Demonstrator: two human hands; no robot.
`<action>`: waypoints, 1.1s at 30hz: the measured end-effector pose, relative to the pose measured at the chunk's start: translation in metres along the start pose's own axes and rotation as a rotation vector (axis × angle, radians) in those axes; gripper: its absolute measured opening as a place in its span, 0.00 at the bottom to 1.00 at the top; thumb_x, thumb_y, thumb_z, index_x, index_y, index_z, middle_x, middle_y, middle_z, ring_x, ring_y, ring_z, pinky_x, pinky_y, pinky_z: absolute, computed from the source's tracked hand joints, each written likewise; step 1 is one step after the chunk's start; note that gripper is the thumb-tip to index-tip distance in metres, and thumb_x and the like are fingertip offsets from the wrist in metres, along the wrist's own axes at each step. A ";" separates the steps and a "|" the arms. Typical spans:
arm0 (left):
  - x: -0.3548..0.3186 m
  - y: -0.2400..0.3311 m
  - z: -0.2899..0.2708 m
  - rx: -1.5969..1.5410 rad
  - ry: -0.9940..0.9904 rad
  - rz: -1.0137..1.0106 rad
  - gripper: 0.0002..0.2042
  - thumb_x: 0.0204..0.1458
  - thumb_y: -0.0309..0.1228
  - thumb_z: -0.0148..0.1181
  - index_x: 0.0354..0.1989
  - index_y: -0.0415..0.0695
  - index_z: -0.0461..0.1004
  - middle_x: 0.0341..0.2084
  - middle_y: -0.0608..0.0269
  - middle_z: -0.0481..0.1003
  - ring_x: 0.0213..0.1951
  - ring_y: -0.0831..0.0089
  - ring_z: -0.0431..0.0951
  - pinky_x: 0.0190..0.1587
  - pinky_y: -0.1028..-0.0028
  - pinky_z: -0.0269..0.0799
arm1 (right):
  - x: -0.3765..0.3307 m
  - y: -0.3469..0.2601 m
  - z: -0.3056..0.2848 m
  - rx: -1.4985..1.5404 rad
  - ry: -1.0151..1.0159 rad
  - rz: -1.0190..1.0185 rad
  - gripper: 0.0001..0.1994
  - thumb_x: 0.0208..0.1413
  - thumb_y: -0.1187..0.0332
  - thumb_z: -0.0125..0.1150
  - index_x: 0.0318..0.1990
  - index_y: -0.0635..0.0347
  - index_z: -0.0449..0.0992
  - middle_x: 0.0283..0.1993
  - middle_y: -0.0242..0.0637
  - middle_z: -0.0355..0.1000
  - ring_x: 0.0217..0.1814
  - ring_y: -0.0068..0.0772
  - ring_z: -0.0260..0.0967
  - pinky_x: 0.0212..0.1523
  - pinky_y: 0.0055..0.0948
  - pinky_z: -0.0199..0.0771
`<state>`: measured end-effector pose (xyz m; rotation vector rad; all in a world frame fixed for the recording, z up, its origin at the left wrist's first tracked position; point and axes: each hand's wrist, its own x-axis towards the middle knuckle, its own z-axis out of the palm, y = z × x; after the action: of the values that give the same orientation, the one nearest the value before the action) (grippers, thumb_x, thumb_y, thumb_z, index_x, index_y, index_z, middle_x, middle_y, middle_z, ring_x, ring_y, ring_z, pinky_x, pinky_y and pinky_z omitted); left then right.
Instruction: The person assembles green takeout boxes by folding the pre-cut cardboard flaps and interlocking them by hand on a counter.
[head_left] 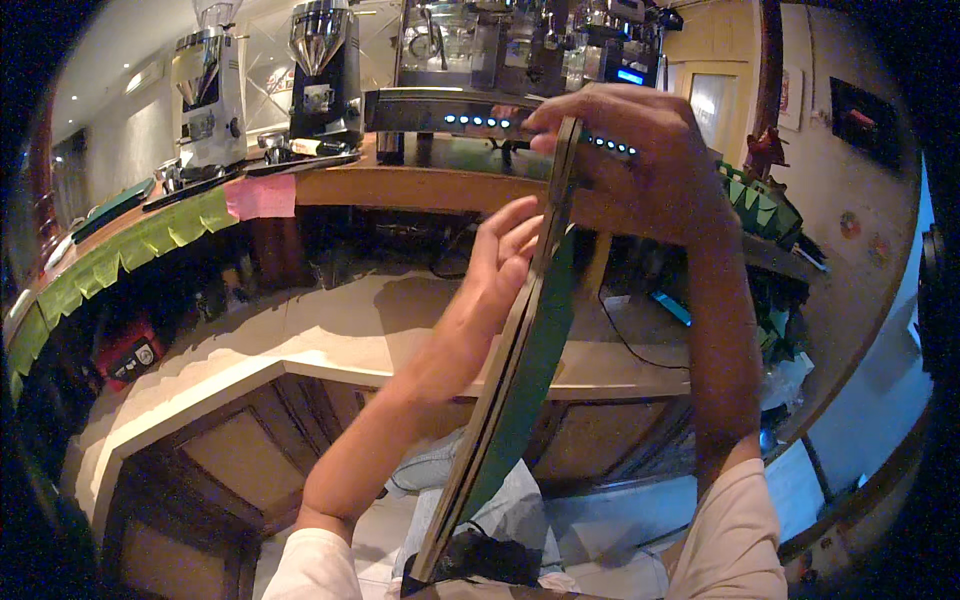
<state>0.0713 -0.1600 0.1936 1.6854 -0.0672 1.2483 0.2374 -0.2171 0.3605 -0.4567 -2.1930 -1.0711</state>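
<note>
A long, thin board [495,400] is seen nearly edge-on, upright and leaning, with its top tipped to the right. Two layers show along its edge, and its right face is green. At the top, my right hand [640,150] is closed on the board, its fingers bent over the upper end and slightly blurred. Lower down, my left hand [500,255] lies against the left side, fingers apart and loosely bent; part of it is hidden behind the edge. The board's lower end reaches down to my lap, beside a dark item [490,555].
A curved wooden counter [330,315] runs in front of me, with cupboard doors below. Above it, a shelf bears an espresso machine [420,108] and two coffee grinders [325,80], [208,100]. Green paper notes [150,250] hang from its edge. A black cable [630,345] lies right.
</note>
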 end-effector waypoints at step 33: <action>-0.123 0.251 -0.099 1.771 0.209 -0.186 0.20 0.55 0.18 0.53 0.58 0.37 0.68 0.35 0.59 0.76 0.39 0.73 0.77 0.45 0.75 0.72 | -0.061 0.017 0.057 0.294 0.028 0.474 0.18 0.61 0.69 0.62 0.59 0.52 0.77 0.51 0.33 0.78 0.43 0.24 0.75 0.45 0.26 0.73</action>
<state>-0.1926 -0.2730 0.2663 2.7624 1.7201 1.3078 0.2690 -0.1630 0.3024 -0.7695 -2.0277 -0.4908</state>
